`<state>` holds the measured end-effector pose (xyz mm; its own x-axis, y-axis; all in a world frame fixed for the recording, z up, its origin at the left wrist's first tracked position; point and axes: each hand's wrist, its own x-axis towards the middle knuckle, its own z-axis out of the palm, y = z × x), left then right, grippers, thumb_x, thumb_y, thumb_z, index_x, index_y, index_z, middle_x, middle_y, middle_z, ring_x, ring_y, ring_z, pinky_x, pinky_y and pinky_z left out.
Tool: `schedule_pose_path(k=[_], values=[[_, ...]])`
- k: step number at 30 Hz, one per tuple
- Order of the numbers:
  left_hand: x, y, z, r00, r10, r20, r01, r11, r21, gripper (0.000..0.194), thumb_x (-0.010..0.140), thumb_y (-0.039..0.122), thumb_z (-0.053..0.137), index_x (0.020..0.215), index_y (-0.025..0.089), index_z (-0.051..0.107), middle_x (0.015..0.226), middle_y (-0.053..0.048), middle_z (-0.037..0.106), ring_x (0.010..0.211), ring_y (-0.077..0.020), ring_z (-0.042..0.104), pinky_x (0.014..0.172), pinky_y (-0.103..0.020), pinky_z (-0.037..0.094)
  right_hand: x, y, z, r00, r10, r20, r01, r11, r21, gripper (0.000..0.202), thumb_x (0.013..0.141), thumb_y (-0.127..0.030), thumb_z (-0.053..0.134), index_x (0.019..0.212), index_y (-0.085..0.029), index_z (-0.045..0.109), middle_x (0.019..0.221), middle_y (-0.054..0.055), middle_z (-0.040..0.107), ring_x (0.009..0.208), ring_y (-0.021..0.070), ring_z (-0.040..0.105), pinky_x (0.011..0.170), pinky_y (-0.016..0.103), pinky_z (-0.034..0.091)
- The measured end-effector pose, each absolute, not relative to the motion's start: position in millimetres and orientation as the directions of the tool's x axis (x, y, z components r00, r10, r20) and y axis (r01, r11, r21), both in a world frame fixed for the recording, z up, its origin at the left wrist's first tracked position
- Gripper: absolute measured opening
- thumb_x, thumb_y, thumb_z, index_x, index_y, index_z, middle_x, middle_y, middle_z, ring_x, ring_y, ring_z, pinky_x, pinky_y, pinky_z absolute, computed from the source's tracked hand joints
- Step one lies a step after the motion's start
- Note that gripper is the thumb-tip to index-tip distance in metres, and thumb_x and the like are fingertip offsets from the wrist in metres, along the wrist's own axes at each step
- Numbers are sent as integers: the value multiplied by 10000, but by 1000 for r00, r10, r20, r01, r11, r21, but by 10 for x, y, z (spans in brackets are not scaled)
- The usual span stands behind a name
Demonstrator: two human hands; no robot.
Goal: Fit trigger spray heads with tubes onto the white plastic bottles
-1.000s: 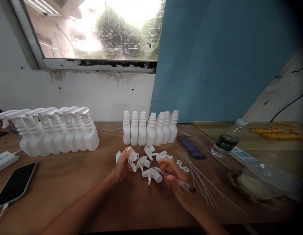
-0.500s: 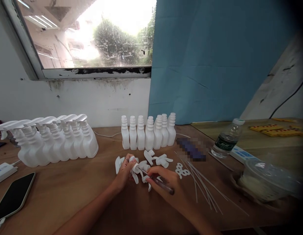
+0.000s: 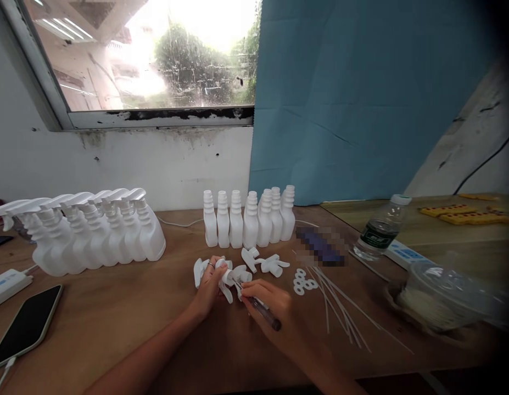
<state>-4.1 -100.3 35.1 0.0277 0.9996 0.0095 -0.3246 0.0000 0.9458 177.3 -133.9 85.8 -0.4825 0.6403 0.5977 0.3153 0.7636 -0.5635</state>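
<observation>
My left hand (image 3: 210,285) is closed around a white trigger spray head (image 3: 227,278), its lever hanging down and its collar turned to the right. In my right hand (image 3: 270,307) is a screwdriver (image 3: 264,314) with a clear dark handle, held like a pen. Its thin tip reaches the collar opening; whether it goes inside I cannot make out. More white spray heads (image 3: 274,265) lie beyond and around my hands, some partly hidden by them. To the right are several flat white washers (image 3: 303,282) and a spread of thin white tubes (image 3: 340,307).
Several white bottles without heads (image 3: 250,225) stand behind my hands. At left is a row of bottles with spray heads fitted (image 3: 98,236), near a phone (image 3: 27,323) and a power strip (image 3: 7,288). A water bottle (image 3: 378,233) and a clear plastic bowl (image 3: 439,296) are on the right.
My right hand and the screwdriver have shifted slightly up and left, closer to the collar. My left hand keeps its hold on the spray head. The view has tilted a little.
</observation>
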Motion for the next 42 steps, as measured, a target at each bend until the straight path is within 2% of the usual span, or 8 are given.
schedule_pose_path(k=[8, 11, 16, 20, 25, 30, 39, 42], values=[[-21, -1007, 313, 11, 1000, -12, -409, 16, 912, 388, 806, 539, 625, 893, 251, 380, 653, 79, 450, 496, -81, 407, 420, -148, 299, 1586, -1343, 597, -383, 572, 726, 377, 814, -442, 205, 918, -88, 496, 1014, -211, 631, 1029, 105, 684, 945, 216, 690, 831, 348, 582], [-28, -1006, 306, 14, 1000, -14, -434, 18, 901, 359, 825, 520, 597, 897, 254, 368, 681, 75, 455, 517, -82, 431, 427, -143, 303, 1567, -1320, 556, -389, 541, 745, 331, 837, -436, 229, 910, -63, 501, 1043, -209, 617, 1062, 108, 676, 999, 215, 678, 868, 349, 570], [-49, -1009, 363, 70, 998, -4, -430, 34, 902, 365, 813, 505, 590, 839, 240, 339, 590, 91, 404, 415, -58, 298, 371, -138, 185, 1659, -1278, 634, -385, 558, 735, 159, 825, -543, 191, 892, -71, 543, 991, -227, 591, 1003, 74, 681, 912, 192, 684, 779, 312, 561], [-51, -1021, 396, 133, 991, -31, -378, 80, 922, 369, 783, 498, 617, 842, 237, 363, 537, 88, 447, 366, -51, 235, 333, -149, 135, 1770, -1292, 736, -410, 590, 695, 157, 796, -584, 133, 888, -105, 570, 932, -226, 605, 900, 51, 687, 860, 194, 682, 740, 302, 541], [-45, -1031, 412, 206, 975, -81, -314, 145, 938, 367, 766, 478, 641, 841, 235, 377, 534, 75, 500, 322, -42, 233, 308, -149, 118, 1891, -1312, 842, -480, 687, 545, 216, 695, -686, 46, 898, -192, 596, 875, -208, 632, 843, 41, 686, 772, 184, 663, 704, 296, 519], [-71, -1024, 409, 270, 959, -89, -282, 167, 945, 364, 769, 482, 648, 809, 222, 396, 505, 76, 493, 297, -37, 230, 280, -153, 120, 1928, -1293, 892, -468, 780, 416, 255, 570, -781, 105, 897, -264, 623, 824, -201, 665, 831, 35, 700, 808, 189, 664, 729, 288, 508], [-99, -1027, 403, 345, 930, -125, -273, 226, 935, 380, 786, 487, 665, 816, 214, 402, 487, 70, 507, 283, -24, 208, 276, -149, 99, 1980, -1180, 868, -468, 841, 271, 153, 380, -912, 184, 860, -356, 683, 797, -183, 694, 769, 36, 708, 691, 166, 653, 627, 267, 497], [-102, -1009, 404, 327, 938, -118, -322, 228, 919, 393, 797, 514, 638, 811, 216, 382, 501, 77, 484, 298, -25, 217, 292, -149, 83, 1944, -1167, 847, -462, 834, 301, 36, 356, -934, 159, 870, -338, 675, 823, -186, 689, 806, 41, 719, 735, 174, 675, 669, 278, 520]])
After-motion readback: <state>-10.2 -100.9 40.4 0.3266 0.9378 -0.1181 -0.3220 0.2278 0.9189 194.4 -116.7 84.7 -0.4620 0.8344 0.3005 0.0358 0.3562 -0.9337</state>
